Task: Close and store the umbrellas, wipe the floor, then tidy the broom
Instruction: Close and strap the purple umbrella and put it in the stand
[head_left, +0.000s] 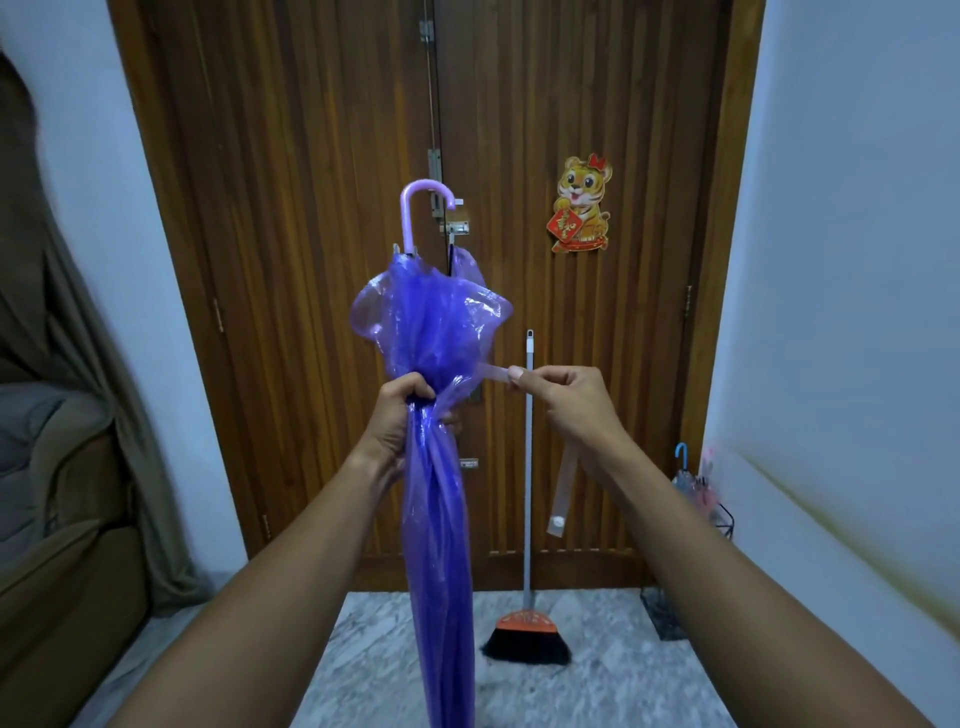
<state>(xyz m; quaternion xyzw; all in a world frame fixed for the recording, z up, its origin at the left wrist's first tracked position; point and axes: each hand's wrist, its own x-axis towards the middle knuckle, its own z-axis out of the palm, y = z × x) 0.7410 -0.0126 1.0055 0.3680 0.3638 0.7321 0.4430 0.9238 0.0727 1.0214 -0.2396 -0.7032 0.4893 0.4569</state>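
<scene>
1. Left hand fisted around translucent purple plastic hook-handled umbrella, canopy bunched mid-length, handle upward.
2. Right hand pinching clear closure strap, just right of left hand.
3. Probably light, slippery, floppy film; best gripped over ribs.

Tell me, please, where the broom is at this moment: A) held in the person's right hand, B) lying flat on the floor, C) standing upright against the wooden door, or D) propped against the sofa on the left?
C: the broom stands upright with its bristles on the floor and its handle against the wooden door, while the right hand pinches the strap of the purple umbrella.
</scene>
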